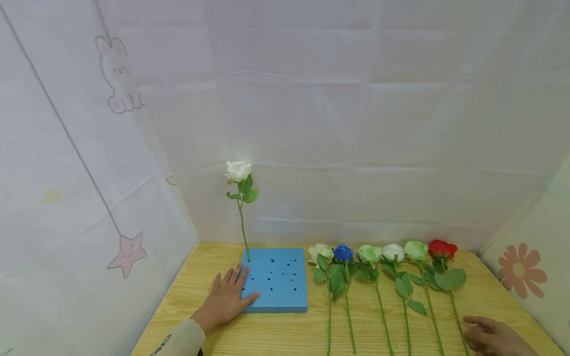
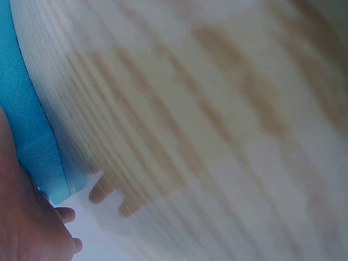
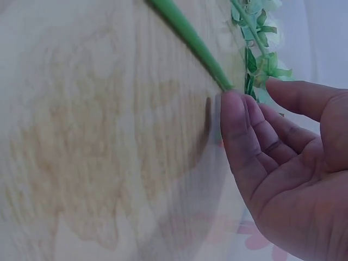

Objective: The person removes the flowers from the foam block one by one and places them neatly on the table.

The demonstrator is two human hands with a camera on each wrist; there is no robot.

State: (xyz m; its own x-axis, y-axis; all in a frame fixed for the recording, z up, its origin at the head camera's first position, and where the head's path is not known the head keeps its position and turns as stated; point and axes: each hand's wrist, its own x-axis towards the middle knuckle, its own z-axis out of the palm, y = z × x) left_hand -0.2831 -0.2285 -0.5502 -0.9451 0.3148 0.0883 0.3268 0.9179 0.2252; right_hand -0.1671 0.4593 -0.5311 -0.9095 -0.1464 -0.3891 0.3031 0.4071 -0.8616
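Note:
A blue foam block [image 1: 278, 282] with several holes lies on the wooden table [image 1: 276, 336]. One white rose [image 1: 238, 171] stands upright in its far left corner. My left hand [image 1: 231, 289] lies flat with straight fingers on the block's left edge; the left wrist view shows that hand [image 2: 27, 223] beside the blue foam block [image 2: 27, 125]. My right hand [image 1: 483, 330] hovers low at the front right, fingers relaxed and holding nothing, next to the stem of the red rose [image 1: 442, 248]. In the right wrist view the right hand's [image 3: 253, 103] fingertip touches a green stem [image 3: 190, 43].
Several roses lie side by side right of the block, heads toward the back: cream [image 1: 320, 252], blue [image 1: 343, 252], pale green [image 1: 369, 253], white [image 1: 394, 252], green [image 1: 416, 249]. White cloth walls with cartoon prints close in the table at the back and both sides.

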